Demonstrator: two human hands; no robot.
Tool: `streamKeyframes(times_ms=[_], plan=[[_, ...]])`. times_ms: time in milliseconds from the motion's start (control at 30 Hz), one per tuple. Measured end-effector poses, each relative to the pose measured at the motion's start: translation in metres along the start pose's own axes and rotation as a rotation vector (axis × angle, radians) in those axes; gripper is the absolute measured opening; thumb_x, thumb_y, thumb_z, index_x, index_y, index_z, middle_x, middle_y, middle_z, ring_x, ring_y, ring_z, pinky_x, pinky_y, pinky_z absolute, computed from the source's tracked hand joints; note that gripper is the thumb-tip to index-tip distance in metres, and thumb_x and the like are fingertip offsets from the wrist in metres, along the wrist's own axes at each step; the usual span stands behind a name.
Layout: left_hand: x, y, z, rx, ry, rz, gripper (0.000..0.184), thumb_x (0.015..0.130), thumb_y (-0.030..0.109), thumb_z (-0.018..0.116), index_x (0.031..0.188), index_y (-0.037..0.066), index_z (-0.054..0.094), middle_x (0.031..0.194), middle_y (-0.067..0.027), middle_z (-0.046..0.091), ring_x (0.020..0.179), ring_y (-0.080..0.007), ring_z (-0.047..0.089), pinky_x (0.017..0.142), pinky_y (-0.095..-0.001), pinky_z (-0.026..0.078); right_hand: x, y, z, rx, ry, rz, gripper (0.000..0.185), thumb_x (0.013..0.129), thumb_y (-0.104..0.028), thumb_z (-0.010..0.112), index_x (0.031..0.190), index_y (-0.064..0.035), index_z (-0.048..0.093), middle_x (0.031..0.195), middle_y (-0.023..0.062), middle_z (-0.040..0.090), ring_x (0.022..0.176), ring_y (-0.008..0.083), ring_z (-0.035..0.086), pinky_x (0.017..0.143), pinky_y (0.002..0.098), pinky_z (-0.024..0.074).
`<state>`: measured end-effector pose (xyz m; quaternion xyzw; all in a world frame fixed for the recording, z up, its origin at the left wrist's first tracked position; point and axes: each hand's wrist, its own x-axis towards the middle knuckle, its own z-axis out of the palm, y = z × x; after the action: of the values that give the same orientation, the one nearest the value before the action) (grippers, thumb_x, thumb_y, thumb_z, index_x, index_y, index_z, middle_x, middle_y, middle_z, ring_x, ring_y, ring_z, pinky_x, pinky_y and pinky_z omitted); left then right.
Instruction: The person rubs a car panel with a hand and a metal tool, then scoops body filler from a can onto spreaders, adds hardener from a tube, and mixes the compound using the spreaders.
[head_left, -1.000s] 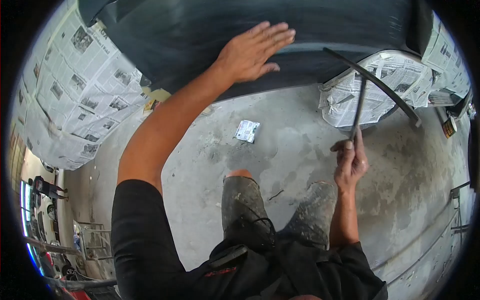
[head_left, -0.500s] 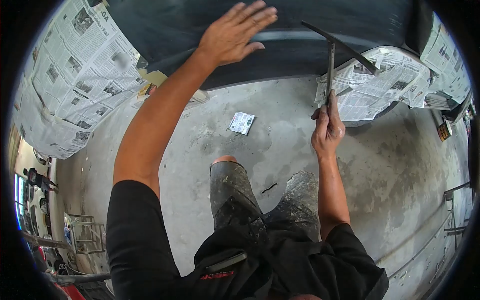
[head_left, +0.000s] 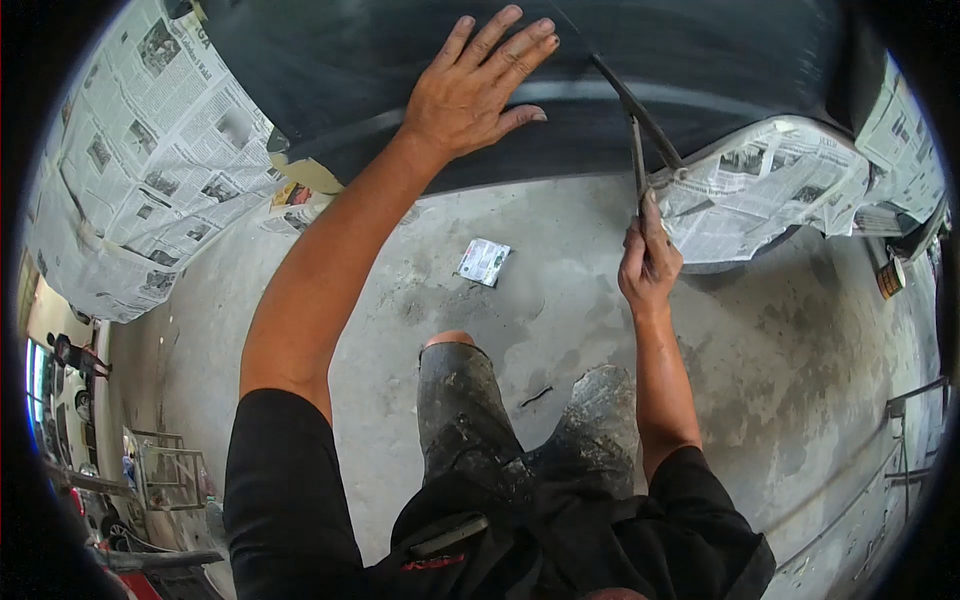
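Observation:
My left hand [head_left: 465, 100] lies against the dark car body panel [head_left: 350, 90], its fingers spread; whether the whole palm touches I cannot tell. In my right hand [head_left: 650, 262] is a T-shaped tool [head_left: 638, 150], a narrow handle with a long thin dark bar across its far end. The bar slants in front of the panel's lower right part, beside the newspaper over the wheel area. A pale pointed piece [head_left: 692, 209] sticks out just right of my right fingers.
Newspaper masking [head_left: 150, 150] covers the left side, with more newspaper [head_left: 775, 185] at right. A small printed packet [head_left: 485, 261] and a dark strip [head_left: 536, 396] lie on the concrete floor [head_left: 400, 290]. A can [head_left: 890, 279] stands far right; a person [head_left: 78, 356] is at far left.
The T-shaped tool in my right hand has come down and left a little. My left fingers have spread wider over the panel. The view has shifted slightly.

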<state>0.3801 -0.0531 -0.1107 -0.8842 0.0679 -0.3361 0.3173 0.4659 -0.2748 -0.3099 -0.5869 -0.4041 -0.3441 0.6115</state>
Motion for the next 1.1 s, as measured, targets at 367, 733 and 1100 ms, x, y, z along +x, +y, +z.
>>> streamKeyframes(times_ms=[367,733,1100], plan=[[-0.008,0.006,0.020,0.206,0.063,-0.075,0.085,0.080,0.075,0.043,0.150,0.030,0.027,0.158,0.0081,0.016,0.146,-0.0184,0.014,0.120,-0.0439,0.012,0.005,0.004,0.002,-0.057,-0.037,-0.077,0.048,0.087,0.011,0.044,0.133,0.0010,0.053,0.067,0.0050,0.056,0.058,0.0089,0.050,0.058,0.0190,0.0426],[-0.006,0.012,0.020,0.031,0.090,-0.113,0.086,0.079,0.069,0.053,0.149,0.025,0.031,0.157,0.0049,0.024,0.145,-0.0211,0.018,0.116,-0.0514,0.022,0.011,-0.001,-0.007,-0.142,-0.047,-0.157,0.047,0.085,0.011,0.047,0.130,0.0031,0.054,0.067,0.0078,0.057,0.055,0.0107,0.053,0.055,0.0206,0.0439],[-0.004,0.016,0.014,0.122,0.025,-0.155,0.086,0.078,0.071,0.053,0.149,0.026,0.032,0.157,0.0051,0.022,0.145,-0.0219,0.018,0.115,-0.0529,0.022,0.014,0.005,-0.006,-0.141,-0.081,-0.097,0.047,0.077,0.011,0.058,0.123,-0.0008,0.061,0.082,0.0166,0.067,0.066,0.0247,0.066,0.062,0.0276,0.0512]])
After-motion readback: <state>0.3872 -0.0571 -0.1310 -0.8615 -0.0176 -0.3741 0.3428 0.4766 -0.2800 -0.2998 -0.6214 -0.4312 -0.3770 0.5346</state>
